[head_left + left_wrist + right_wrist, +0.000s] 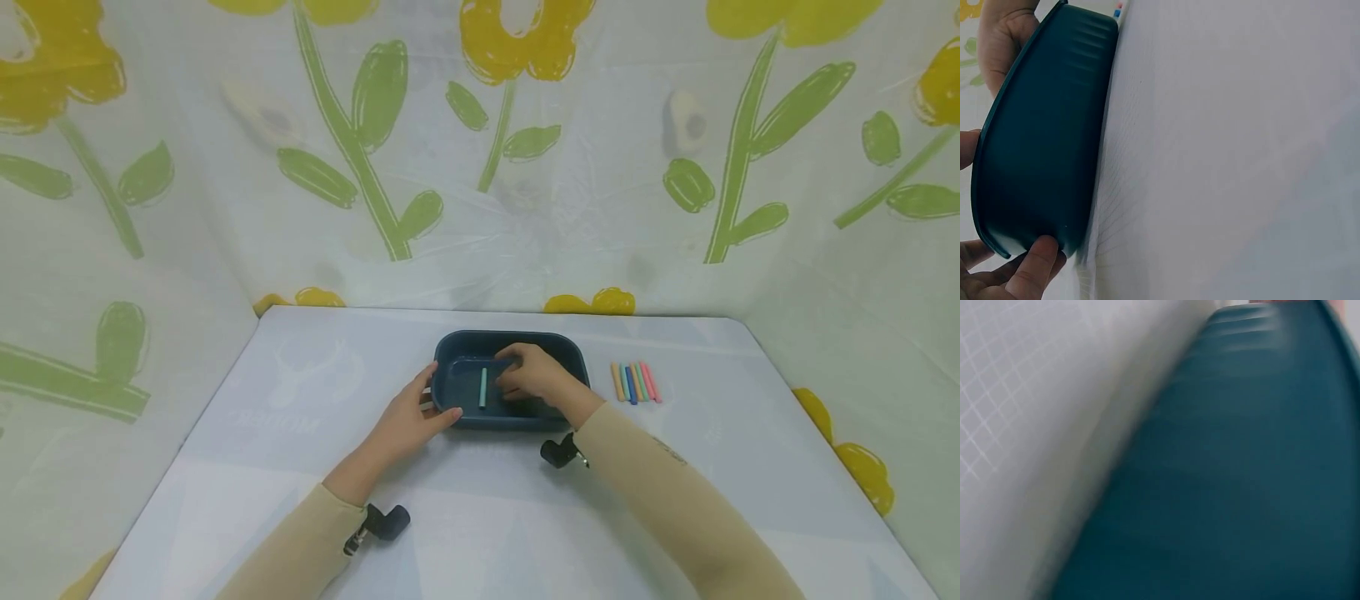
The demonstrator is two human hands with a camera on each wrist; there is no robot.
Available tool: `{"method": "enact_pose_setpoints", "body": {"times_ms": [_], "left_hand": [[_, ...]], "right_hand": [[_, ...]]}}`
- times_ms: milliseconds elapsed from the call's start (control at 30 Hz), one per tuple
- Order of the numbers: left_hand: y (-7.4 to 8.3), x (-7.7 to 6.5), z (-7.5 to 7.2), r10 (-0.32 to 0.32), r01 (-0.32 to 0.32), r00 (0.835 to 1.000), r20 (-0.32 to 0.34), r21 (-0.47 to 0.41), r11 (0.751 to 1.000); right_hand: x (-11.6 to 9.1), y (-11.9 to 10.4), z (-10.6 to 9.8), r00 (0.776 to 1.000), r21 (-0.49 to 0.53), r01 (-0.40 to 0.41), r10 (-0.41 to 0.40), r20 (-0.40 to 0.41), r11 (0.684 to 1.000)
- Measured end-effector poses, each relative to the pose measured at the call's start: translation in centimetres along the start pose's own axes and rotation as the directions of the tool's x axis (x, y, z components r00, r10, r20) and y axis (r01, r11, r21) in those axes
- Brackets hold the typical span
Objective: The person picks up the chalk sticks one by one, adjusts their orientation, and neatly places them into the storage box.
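A dark teal tray (480, 422) stands on the table, and a light green chalk stick (483, 388) lies upright in the frame on its floor. My left hand (408, 417) grips the tray's left end, thumb over the near rim and fingers along the end wall. In the left wrist view the fingers (1034, 269) press against the tray's outer wall (1047, 137). My right hand (534, 372) reaches inside the tray's right half with bent fingers; whether they hold anything is hidden. Only the tray's outer side (1229, 462) fills the right wrist view.
Several chalk sticks (635, 382) in orange, green, blue and pink lie side by side on the table, just right of the tray. The white table (480, 517) backs onto a curtain (600, 208) printed with flowers. Small black wrist cameras hang below both forearms.
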State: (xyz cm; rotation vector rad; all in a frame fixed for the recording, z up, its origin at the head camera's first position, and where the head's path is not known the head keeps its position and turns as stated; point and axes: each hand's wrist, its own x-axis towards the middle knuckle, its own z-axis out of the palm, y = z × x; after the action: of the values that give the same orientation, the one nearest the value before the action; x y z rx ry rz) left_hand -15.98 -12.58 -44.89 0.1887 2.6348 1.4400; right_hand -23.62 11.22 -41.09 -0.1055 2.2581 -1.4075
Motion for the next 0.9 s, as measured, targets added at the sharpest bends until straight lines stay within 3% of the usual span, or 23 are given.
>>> {"method": "enact_pose_setpoints", "body": {"times_ms": [567, 900], "left_hand": [[-0.3, 0.1, 0.1, 0.018, -0.018, 1.000, -0.013, 0.025, 1.000], [-0.3, 0.2, 0.1, 0.017, -0.017, 1.000, -0.012, 0.007, 1.000]], "right_hand": [[-3.9, -0.8, -3.9, 0.991, -0.054, 0.132, -0.132, -0.004, 0.990], [-6.7, -0.3, -6.1, 0.987, -0.027, 0.148, -0.149, -0.056, 0.989]]}}
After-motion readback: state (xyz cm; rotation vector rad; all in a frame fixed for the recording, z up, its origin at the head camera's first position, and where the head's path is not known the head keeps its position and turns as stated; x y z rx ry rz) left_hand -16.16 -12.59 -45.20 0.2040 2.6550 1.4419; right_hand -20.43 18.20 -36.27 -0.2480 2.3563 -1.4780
